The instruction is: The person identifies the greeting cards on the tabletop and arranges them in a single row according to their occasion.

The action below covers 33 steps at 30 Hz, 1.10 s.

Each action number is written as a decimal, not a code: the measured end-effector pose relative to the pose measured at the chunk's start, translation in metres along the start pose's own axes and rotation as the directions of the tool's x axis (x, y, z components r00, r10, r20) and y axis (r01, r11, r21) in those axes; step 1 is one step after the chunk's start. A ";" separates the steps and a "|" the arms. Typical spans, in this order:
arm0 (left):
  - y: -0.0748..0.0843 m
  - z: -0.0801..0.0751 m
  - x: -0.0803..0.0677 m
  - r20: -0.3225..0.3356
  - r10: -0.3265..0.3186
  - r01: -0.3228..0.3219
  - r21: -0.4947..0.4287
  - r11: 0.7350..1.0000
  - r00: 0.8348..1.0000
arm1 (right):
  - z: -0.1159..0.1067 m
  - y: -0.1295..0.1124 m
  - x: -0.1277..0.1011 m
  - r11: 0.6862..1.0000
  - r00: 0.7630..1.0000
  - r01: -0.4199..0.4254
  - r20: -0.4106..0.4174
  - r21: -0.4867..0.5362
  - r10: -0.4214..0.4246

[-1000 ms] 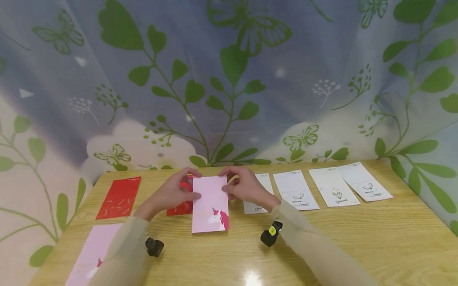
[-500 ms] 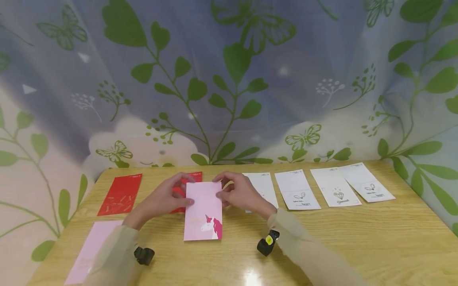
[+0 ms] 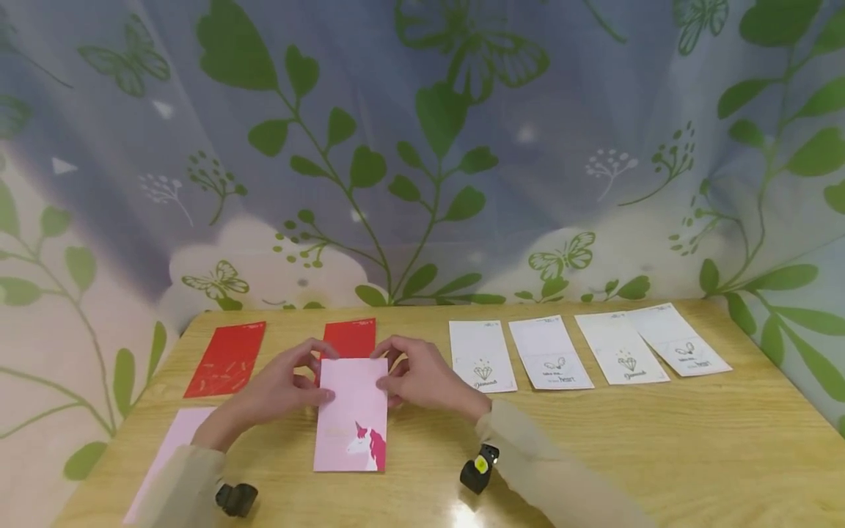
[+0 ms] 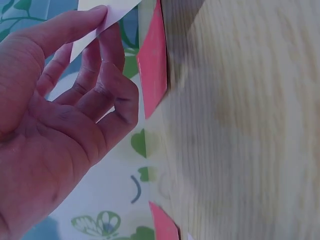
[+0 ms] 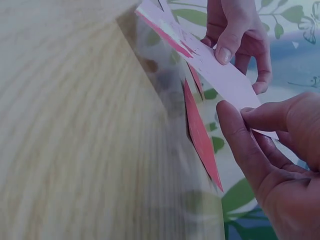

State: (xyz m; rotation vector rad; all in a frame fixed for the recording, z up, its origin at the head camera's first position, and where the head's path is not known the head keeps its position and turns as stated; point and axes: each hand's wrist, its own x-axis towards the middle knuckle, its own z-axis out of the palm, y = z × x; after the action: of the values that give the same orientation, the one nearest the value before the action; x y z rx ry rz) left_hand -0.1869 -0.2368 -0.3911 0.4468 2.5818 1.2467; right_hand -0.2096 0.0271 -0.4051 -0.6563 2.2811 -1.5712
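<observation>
A pink card [image 3: 350, 385] with a white, pink-maned unicorn is held up above the table in the head view. My left hand [image 3: 280, 385] pinches its upper left edge, thumb on the front and fingers behind. At the upper right edge my right hand [image 3: 422, 378] pinches it between thumb and fingers. The right wrist view has the card [image 5: 225, 80] tilted, gripped from both sides. In the left wrist view only a corner of the card [image 4: 95, 20] appears above my left hand [image 4: 60, 110]. A red card [image 3: 350, 336] lies behind, partly covered.
Another red card [image 3: 224, 359] lies at the left, with a second pink card [image 3: 173, 444] in front of it, partly hidden by my left arm. Several white cards with line drawings, such as a diamond card [image 3: 480, 352], line the right back. A patterned curtain [image 3: 422, 183] hangs behind the wooden table [image 3: 594, 447].
Both hands have drawn the pink card toward me and a little left. More of the red card behind it shows, and the leftmost white card is uncovered.
</observation>
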 end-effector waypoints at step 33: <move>-0.045 -0.039 -0.063 -0.061 -0.176 0.182 0.114 0.977 0.982 | 0.078 -0.023 0.029 0.983 0.981 0.096 0.181 -0.155 -0.067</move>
State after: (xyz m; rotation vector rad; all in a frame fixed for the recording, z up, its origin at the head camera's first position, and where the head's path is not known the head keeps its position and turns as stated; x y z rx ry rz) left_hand -0.1495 -0.3148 -0.3975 0.1996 2.6801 1.0608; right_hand -0.1917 -0.0570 -0.4110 -0.9031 2.2925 -1.3113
